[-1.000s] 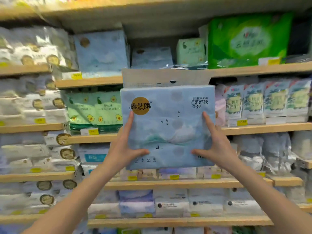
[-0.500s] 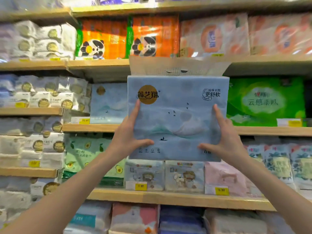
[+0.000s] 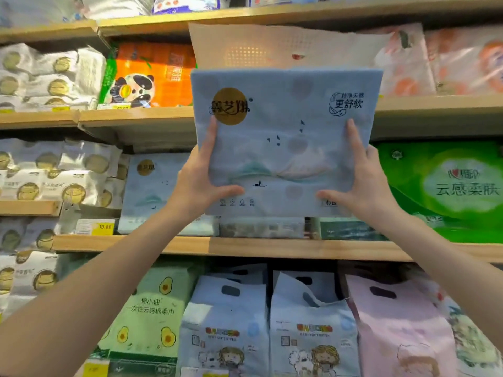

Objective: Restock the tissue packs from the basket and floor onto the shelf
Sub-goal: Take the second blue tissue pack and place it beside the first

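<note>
I hold a large pale blue tissue pack (image 3: pixel 285 137) upright in front of the wooden shelf (image 3: pixel 245 246), its gold round logo at the upper left and its translucent carry flap sticking up above. My left hand (image 3: pixel 201 180) grips its lower left edge. My right hand (image 3: pixel 359 180) grips its lower right edge. The pack hangs in the air in front of the shelf level that carries a matching blue pack (image 3: pixel 152 186) at the left. Low flat packs (image 3: pixel 261 227) lie on that shelf directly below the held pack.
A big green pack (image 3: pixel 446 186) fills the same shelf at the right. Orange panda packs (image 3: pixel 147 77) stand one level up, white roll packs (image 3: pixel 54 170) at the left. Avocado-print and cartoon wipe bags (image 3: pixel 226 322) crowd the level below.
Both hands have lifted the blue pack higher along the shelving and brought it closer to the camera; the view has tilted upward, showing higher shelf levels.
</note>
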`<state>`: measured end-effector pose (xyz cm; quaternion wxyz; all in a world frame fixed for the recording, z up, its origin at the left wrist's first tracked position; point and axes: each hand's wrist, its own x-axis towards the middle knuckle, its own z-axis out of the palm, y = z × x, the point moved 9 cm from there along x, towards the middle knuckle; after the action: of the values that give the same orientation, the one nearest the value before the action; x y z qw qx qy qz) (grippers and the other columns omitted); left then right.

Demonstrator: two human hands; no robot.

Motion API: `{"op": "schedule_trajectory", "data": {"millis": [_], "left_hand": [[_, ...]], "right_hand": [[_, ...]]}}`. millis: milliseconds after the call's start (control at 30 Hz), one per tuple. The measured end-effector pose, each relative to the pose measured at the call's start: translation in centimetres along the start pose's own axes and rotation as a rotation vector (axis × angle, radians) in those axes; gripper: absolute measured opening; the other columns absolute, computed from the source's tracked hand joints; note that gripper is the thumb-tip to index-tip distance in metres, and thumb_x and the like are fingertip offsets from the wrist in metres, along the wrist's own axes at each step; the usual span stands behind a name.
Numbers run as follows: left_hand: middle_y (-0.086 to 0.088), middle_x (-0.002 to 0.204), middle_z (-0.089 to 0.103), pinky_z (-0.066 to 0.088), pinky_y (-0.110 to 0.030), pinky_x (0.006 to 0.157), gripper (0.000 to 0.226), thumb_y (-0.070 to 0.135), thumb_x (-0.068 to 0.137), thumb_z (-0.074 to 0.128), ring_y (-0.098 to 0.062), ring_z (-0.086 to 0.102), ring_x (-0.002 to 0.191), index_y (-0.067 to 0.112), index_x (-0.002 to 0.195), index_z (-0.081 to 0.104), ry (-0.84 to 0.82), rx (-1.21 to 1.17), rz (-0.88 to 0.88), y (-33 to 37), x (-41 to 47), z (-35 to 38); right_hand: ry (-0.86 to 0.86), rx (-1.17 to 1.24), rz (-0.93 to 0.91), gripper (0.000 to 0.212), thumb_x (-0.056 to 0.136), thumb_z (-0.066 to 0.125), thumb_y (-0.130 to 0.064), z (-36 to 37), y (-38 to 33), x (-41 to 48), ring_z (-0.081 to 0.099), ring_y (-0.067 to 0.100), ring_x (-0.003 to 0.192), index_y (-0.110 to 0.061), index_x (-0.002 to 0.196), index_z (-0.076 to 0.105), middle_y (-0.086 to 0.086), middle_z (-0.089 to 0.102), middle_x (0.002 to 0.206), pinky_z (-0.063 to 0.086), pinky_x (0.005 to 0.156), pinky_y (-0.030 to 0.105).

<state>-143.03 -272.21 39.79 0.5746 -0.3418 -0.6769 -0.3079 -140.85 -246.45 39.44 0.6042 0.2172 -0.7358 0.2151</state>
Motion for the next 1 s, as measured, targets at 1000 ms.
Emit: {"op": "schedule_trajectory", "data": {"millis": [1000], "left_hand": [[-0.018, 0.146, 0.032, 0.035, -0.043, 0.102, 0.125, 0.044, 0.064, 0.08, -0.036, 0.036, 0.129, 0.043, 0.141, -0.019, -0.451, 0.097, -0.3, -16.9, 1.1, 11.2]], "right_hand": [[-0.391, -0.19, 0.265, 0.121, 0.061, 0.08, -0.042, 14.4, 10.3, 2.7, 0.039, 0.036, 0.121, -0.045, 0.14, -0.012, 0.022, 0.032, 0.136, 0.033, 0.085, 0.036]]}}
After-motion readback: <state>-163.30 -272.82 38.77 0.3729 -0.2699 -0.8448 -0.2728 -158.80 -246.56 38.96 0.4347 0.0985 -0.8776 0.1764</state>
